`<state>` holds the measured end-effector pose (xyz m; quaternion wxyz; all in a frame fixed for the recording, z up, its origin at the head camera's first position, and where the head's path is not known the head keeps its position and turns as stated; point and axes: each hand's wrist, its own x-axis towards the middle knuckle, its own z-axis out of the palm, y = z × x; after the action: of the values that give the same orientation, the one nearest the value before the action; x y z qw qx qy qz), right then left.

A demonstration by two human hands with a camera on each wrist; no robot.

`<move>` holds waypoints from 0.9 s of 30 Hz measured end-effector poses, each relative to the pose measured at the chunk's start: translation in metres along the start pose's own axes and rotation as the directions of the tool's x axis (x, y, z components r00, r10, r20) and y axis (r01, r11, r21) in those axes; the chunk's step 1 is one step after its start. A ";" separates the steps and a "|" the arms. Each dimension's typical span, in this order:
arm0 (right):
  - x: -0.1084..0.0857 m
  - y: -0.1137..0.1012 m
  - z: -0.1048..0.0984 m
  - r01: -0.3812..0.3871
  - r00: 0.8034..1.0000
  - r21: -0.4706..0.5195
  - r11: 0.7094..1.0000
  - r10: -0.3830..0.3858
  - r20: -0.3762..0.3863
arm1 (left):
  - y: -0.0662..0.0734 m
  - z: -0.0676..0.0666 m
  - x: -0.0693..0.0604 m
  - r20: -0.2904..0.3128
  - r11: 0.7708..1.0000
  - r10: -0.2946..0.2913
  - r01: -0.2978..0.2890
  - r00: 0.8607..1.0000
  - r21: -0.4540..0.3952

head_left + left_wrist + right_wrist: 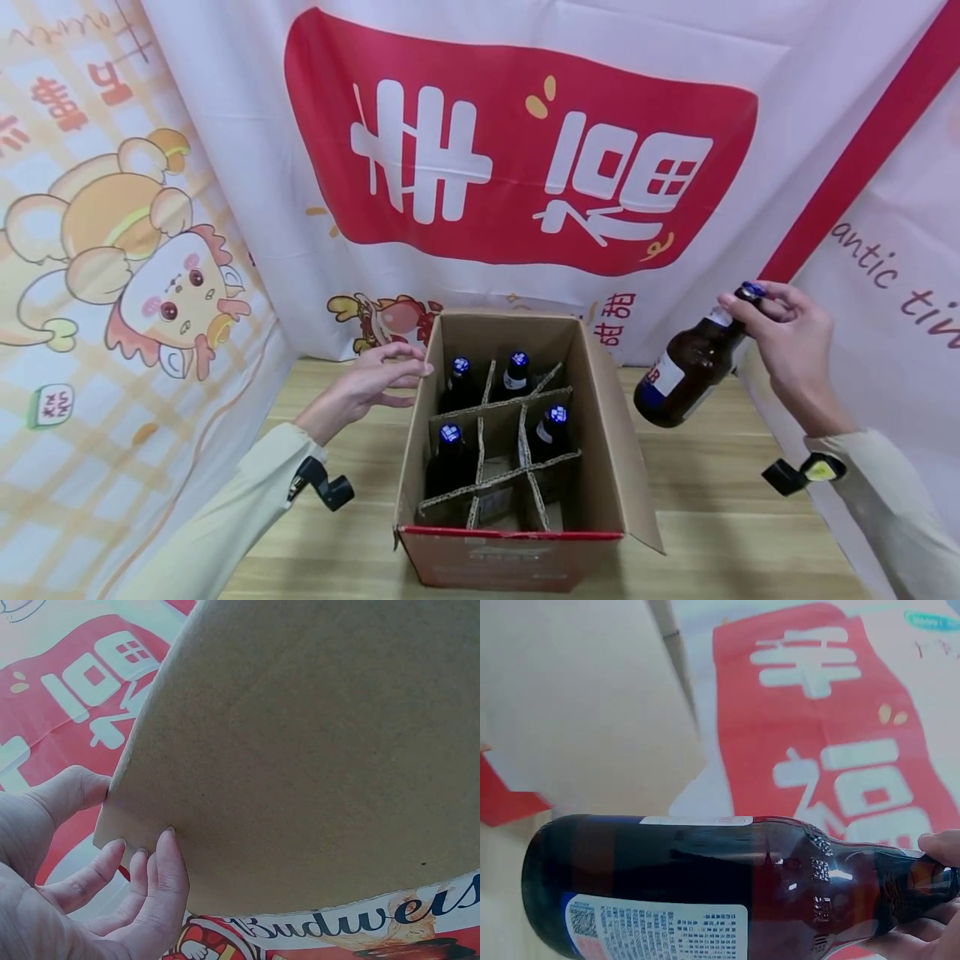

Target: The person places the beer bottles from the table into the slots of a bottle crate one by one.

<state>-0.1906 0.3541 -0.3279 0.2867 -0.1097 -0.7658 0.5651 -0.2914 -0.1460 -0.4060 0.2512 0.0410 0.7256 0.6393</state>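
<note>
My right hand (798,350) grips a brown glass beer bottle (686,371) by its neck, tilted, to the right of an open cardboard box (487,567). In the right wrist view the bottle (667,855) spans the lower part, and its back label shows printed text and a code. My left hand (371,383) is at the box's far left corner. In the left wrist view its thumb and loosely bent fingers (171,877) touch the edge and face of a cardboard flap (300,765). Several blue-capped bottles (517,375) stand upright in the box's compartments.
Cardboard dividers (498,479) split the box into cells, some without bottles. One box flap (618,450) sticks out on the right. The box stands on a wooden table (337,517), with a printed white and red cloth (517,50) hanging behind.
</note>
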 end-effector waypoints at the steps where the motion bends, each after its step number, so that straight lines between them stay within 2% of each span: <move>1: 0.000 -0.004 0.001 0.018 1.000 -0.041 0.999 -0.018 0.007 | 0.000 0.000 0.000 -0.001 1.000 0.000 0.000 1.000 0.000; 4: -0.002 -0.018 0.003 0.070 0.998 -0.141 0.988 -0.068 0.016 | -0.001 -0.001 0.001 -0.003 1.000 -0.005 0.005 1.000 0.001; 7: -0.004 -0.031 0.006 0.120 0.992 -0.154 0.981 -0.123 -0.009 | -0.001 0.000 0.001 0.000 1.000 -0.008 0.008 1.000 0.003; 12: -0.008 -0.055 0.014 0.226 0.970 -0.078 0.971 -0.232 -0.072 | -0.002 -0.001 0.000 0.006 1.000 -0.001 0.001 1.000 0.004; 16: -0.013 -0.074 0.024 0.317 0.946 0.036 0.948 -0.313 -0.082 | -0.002 -0.002 -0.001 0.006 1.000 0.002 -0.002 1.000 0.000; 18: -0.016 -0.082 0.028 0.343 0.937 0.056 0.938 -0.338 -0.087 | -0.001 -0.002 -0.001 0.006 1.000 0.000 0.000 1.000 0.001; 20: -0.020 -0.090 0.032 0.347 0.937 0.065 0.936 -0.342 -0.074 | -0.001 -0.001 -0.001 0.005 1.000 -0.004 0.004 1.000 -0.002; 22: -0.024 -0.098 0.036 0.325 0.946 0.064 0.944 -0.323 -0.038 | 0.000 -0.001 -0.001 0.004 1.000 -0.005 0.005 1.000 -0.001; 24: -0.027 -0.105 0.040 0.296 0.954 0.109 0.949 -0.299 0.018 | 0.000 -0.001 -0.001 0.001 1.000 -0.005 0.005 1.000 -0.001; 27: -0.033 -0.114 0.048 0.256 0.958 0.100 0.961 -0.266 0.110 | 0.000 0.000 -0.001 -0.008 1.000 -0.010 0.010 1.000 -0.005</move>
<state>-0.1731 0.2613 -0.2417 0.3159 0.0395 -0.7648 0.5601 -0.2911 -0.1463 -0.4058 0.2515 0.0342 0.7252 0.6400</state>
